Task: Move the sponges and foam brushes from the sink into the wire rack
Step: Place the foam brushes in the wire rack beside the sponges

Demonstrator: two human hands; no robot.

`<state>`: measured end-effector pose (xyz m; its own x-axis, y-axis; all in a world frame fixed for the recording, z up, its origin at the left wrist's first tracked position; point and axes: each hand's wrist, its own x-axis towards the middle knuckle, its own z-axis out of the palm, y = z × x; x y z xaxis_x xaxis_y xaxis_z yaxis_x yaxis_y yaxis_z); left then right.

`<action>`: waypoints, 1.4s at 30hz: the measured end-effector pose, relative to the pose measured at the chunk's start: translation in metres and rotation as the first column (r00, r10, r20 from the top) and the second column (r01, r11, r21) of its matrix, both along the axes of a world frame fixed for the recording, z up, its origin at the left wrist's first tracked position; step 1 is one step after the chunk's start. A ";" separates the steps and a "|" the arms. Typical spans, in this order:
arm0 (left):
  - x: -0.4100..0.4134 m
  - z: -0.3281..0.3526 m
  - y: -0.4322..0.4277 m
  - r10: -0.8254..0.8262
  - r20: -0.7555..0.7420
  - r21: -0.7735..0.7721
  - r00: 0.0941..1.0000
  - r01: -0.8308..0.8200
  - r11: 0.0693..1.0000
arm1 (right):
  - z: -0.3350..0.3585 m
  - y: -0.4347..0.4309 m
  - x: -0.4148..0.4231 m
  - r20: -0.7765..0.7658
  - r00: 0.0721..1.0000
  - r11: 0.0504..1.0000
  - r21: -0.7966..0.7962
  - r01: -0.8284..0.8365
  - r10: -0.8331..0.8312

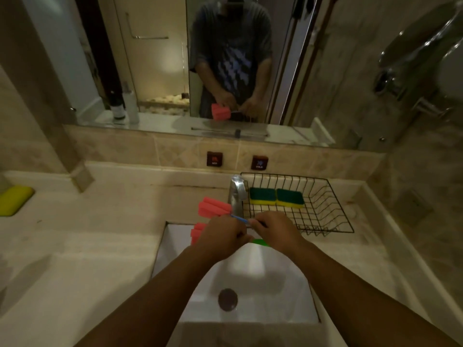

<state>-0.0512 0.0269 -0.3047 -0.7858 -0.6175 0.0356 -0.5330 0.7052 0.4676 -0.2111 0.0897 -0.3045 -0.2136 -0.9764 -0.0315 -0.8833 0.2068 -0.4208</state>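
Observation:
Two foam brushes with pink heads are held above the back of the white sink. The upper foam brush has a blue handle, and my right hand pinches that handle near the faucet. The lower foam brush has a green handle that passes through my left hand, which is closed around it. Both pink heads point left. The black wire rack stands on the counter right of the faucet, with two green-and-yellow sponges lying side by side at its back left.
A chrome faucet stands between the brush heads and the rack. The sink drain is dark and uncovered. A yellow pad lies at the far left of the counter. Hot and cold tags sit on the tiled wall below a mirror.

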 end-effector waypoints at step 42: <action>-0.209 -0.065 -0.011 -0.053 -0.058 -0.056 0.997 0.050 0.997 | -0.073 -0.031 -0.229 0.106 0.984 0.988 0.053 -0.148 0.142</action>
